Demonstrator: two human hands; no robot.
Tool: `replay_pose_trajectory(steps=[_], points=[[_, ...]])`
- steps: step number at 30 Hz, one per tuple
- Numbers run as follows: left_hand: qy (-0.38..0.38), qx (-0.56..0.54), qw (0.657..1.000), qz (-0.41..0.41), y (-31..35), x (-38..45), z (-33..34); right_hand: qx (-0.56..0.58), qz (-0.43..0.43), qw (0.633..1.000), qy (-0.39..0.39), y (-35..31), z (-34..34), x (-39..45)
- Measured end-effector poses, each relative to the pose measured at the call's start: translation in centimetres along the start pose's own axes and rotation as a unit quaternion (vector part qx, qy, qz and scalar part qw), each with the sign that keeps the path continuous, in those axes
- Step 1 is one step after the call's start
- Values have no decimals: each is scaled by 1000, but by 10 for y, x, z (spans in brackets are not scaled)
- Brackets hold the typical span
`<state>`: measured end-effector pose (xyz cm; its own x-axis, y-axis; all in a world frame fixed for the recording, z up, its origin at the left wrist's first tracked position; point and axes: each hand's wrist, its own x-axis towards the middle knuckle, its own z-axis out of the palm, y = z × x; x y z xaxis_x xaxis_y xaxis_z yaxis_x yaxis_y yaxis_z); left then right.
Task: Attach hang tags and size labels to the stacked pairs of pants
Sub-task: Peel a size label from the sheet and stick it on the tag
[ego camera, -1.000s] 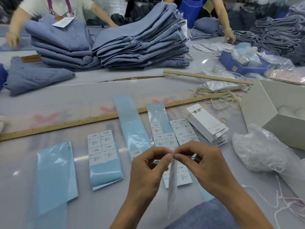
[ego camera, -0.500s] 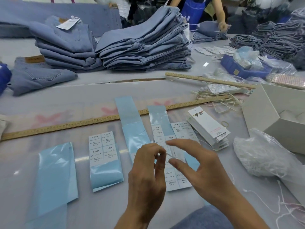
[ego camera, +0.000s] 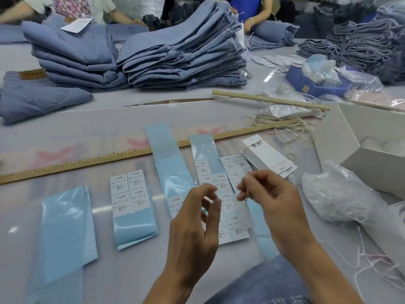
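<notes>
The grey table (ego camera: pixel 76 132) carries two stacks of blue pants (ego camera: pixel 182 53) at its far side, well apart from the hands. Nearer lies a long wooden ruler (ego camera: pixel 87 161). A pile of white hang tags (ego camera: pixel 268 156) sits right of the size label sheets (ego camera: pixel 128 189) on blue backing. Above the sheets the left hand (ego camera: pixel 195 224) hovers with fingers loosely curled and holds nothing. The right hand (ego camera: pixel 271 200) is blurred; whether its fingertips pinch something cannot be told.

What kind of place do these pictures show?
Probably a garment finishing workshop: tall stacks of folded jeans cover the table, sheets of size labels and a pile of hang tags lie ready, and other workers handle pants opposite.
</notes>
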<state>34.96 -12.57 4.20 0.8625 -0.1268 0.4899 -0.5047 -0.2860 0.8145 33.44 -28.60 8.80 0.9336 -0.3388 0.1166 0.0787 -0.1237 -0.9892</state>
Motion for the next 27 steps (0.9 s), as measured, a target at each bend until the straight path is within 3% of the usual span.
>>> replay_pose_trajectory(steps=[3,5,6,9,12,15,19,23,27], points=[[-70,-3,997,16,9,-2,-4,78,53,962,257,0,-22,4],[-188,-35,981,24,19,-5,-5,38,-33,928,370,-12,-39,5],[-253,-47,966,27,25,-7,-5,8,-88,919,384,-20,-46,4],[-404,-28,912,63,41,-16,-2,-128,-183,930,292,-43,-56,-2],[-458,8,880,121,55,-24,3,-303,-151,934,116,-56,-57,-10],[-485,-5,869,96,61,-23,2,-399,-97,911,20,-68,-61,-20],[-469,-4,880,83,69,-22,-5,-371,-81,925,-7,-80,-69,-58],[-446,5,894,54,86,-27,-8,-308,-48,950,14,-74,-77,-113],[-415,26,909,-18,96,-42,2,-332,-27,942,39,-62,-84,-156]])
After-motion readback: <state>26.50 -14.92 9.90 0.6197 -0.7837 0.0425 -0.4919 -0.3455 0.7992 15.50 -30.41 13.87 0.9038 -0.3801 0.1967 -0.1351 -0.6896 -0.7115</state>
